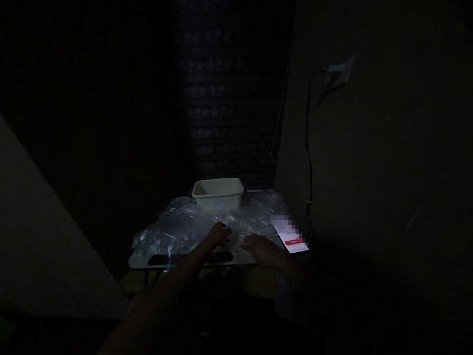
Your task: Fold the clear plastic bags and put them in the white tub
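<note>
Lying near the fingers (223,230), clear plastic (177,227) — crinkled, pale tub (219,201) beyond

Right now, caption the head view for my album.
Left hand and right hand over crinkled plastic, near a pale tub and glowing phone in the dark.

The phone screen (289,235) is partly pixelated, the left forearm (162,292) cut off below

The dark room is only dimly lit. 1 slatted dark blind (221,113) is flanked by 1 plain brown wall (388,148) at the right.
</note>
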Tool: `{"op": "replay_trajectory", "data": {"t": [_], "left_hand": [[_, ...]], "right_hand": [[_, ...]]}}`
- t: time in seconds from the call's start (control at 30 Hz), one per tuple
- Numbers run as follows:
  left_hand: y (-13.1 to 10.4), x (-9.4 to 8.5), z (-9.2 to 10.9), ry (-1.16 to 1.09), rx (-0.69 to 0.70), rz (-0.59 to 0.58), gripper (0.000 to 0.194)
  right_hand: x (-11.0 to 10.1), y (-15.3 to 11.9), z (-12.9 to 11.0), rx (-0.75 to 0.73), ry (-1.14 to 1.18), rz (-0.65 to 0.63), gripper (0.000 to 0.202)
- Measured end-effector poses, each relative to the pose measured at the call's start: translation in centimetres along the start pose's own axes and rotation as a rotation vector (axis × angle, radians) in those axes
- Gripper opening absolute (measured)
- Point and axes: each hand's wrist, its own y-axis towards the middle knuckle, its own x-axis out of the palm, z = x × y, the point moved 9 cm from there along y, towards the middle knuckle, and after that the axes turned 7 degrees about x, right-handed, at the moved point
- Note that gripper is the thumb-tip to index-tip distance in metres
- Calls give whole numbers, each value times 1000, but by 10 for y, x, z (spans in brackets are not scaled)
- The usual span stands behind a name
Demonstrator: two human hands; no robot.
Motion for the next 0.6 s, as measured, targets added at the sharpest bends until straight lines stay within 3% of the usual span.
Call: {"op": "replay_trajectory", "data": {"t": [0.17,0.33,0.6], "left_hand": [[5,4,-3,53,-6,-3,29],[15,9,0,127,37,-4,9],[24,22,12,199,102,-4,18]], "right_hand": [[-3,0,-2,-11,10,3,34],[-5,-3,-3,-27,18,6,31],[-3,-8,-6,-59,18,19,34]]}}
